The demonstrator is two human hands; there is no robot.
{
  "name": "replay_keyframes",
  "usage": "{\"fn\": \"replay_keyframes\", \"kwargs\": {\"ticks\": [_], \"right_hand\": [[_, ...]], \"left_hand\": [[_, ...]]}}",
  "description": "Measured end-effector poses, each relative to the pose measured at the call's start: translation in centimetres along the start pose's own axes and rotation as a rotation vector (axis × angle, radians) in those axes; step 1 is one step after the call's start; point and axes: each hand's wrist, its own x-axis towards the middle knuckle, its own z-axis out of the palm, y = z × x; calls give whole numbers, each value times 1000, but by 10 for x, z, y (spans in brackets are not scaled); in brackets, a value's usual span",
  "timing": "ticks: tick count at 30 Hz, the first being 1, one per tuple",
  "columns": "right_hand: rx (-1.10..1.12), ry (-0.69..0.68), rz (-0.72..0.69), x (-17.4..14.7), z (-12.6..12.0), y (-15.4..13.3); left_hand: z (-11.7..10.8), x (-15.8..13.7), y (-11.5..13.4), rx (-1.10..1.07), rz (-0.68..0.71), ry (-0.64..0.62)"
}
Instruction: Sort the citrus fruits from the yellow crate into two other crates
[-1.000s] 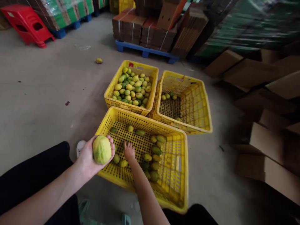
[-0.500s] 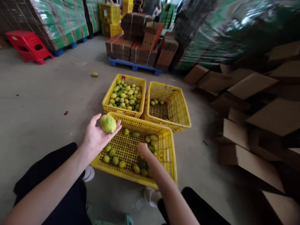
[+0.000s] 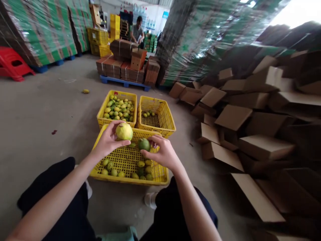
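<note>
My left hand (image 3: 108, 140) is closed around a yellow-green lemon (image 3: 124, 132), held above the near yellow crate. Opposite it, my right hand (image 3: 162, 150) grips a darker green lemon (image 3: 143, 144) between thumb and fingers. The two lemons are close together but apart. Below them, the near crate (image 3: 130, 181) contains several greenish lemons (image 3: 113, 172) along its front side and right corner. My hands and the held fruit hide part of its far side.
Behind stand a crate (image 3: 99, 117) full of lemons and another crate (image 3: 169, 119) with several green ones. Open cardboard boxes (image 3: 233, 117) are heaped at right. A stray lemon (image 3: 85, 91) and a red stool (image 3: 15, 63) are at left. A person (image 3: 137, 31) works behind the stacked cardboard.
My right hand has risen from inside the near crate and now holds a green lemon beside the left hand's. The left fingers have curled around their lemon. The view has shifted right.
</note>
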Motion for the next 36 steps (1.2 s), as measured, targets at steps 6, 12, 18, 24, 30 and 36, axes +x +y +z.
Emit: {"fn": "replay_keyframes", "kwargs": {"ticks": [6, 12, 18, 24, 30, 36], "right_hand": [[104, 438, 22, -6, 22, 9], [-148, 620, -164, -6, 24, 19], [-227, 714, -231, -14, 25, 22], [-225, 682, -209, -19, 26, 21], [-185, 739, -258, -16, 28, 23], [358, 615, -67, -11, 34, 17]], "left_hand": [[3, 4, -22, 707, 631, -54], [9, 15, -39, 836, 774, -111], [14, 18, -43, 769, 721, -120], [19, 16, -44, 752, 708, -159], [20, 17, -44, 682, 678, -184], [14, 17, -39, 210, 125, -365]]}}
